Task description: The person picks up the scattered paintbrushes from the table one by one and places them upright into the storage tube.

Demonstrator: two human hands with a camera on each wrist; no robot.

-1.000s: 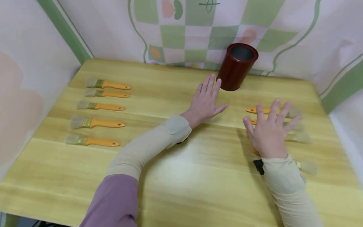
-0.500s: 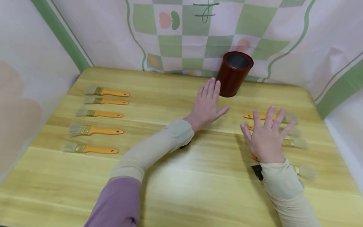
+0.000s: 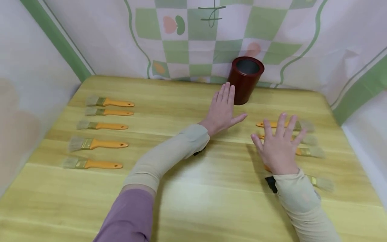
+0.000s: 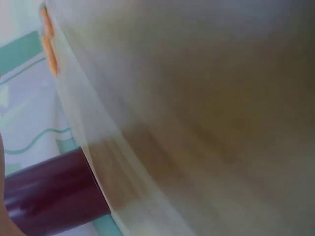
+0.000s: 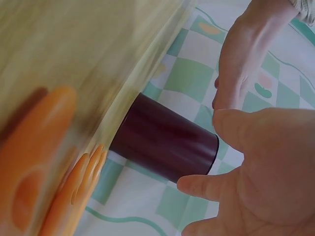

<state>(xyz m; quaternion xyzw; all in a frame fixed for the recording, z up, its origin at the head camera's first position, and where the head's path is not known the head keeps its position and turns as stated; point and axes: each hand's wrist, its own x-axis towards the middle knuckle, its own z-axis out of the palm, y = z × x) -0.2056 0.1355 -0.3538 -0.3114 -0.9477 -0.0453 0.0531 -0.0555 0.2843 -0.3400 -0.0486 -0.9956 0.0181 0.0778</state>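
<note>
My left hand [image 3: 220, 109] is held over the table with fingers straight, its fingertips overlapping the side of a dark red cylindrical can [image 3: 245, 80] in the head view. The can stands upright at the back, its open top showing a dark inside. With fingers spread, my right hand [image 3: 279, 148] hovers above a column of paintbrushes with orange handles, partly hiding them. One such paintbrush [image 3: 315, 152] shows its pale bristles to the right of the hand. Neither hand holds anything. In the right wrist view, orange brush handles [image 5: 44, 147] lie close below the right palm [image 5: 275, 172].
On the table's left side, several more orange-handled paintbrushes [image 3: 109, 144] lie in a column, bristles to the left. A curtain with a green and white check [image 3: 201, 50] hangs behind the wooden table [image 3: 187, 208]. Pale fabric also borders both sides.
The head view has tilted and shifted slightly, so the table and can sit lower and further left in it. Both hands keep the same pose, and the brushes lie as before.
</note>
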